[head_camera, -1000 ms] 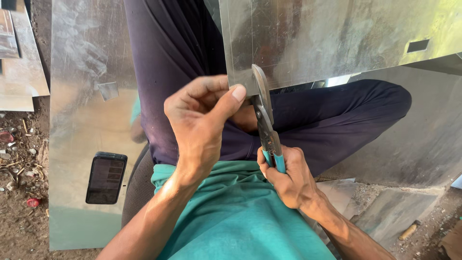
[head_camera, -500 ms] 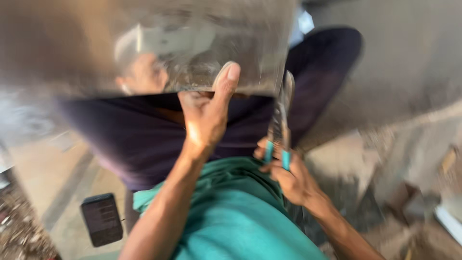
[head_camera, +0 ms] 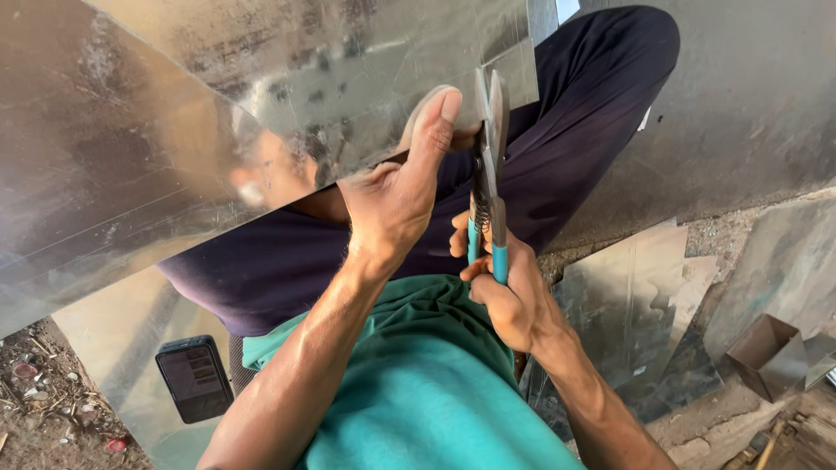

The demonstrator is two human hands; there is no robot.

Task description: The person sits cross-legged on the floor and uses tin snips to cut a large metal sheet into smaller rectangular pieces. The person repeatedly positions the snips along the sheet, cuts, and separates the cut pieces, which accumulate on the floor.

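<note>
Roughly counted: one pair of snips (head_camera: 489, 165) with teal handles, one big metal sheet (head_camera: 218, 122) over the lap, one phone (head_camera: 193, 379) on another sheet on the ground. Snips' long axis runs near vertical, blades pointing up and away into the sheet's edge. Right hand (head_camera: 514, 292) fingers clenched round the handles. Left hand (head_camera: 392, 196) pinches the sheet edge, thumb on top, just beside the blades.

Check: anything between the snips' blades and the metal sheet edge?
Nothing visible. The snips in the right hand already bite the metal sheet edge; the left hand grips the sheet just beside the blades.
</note>
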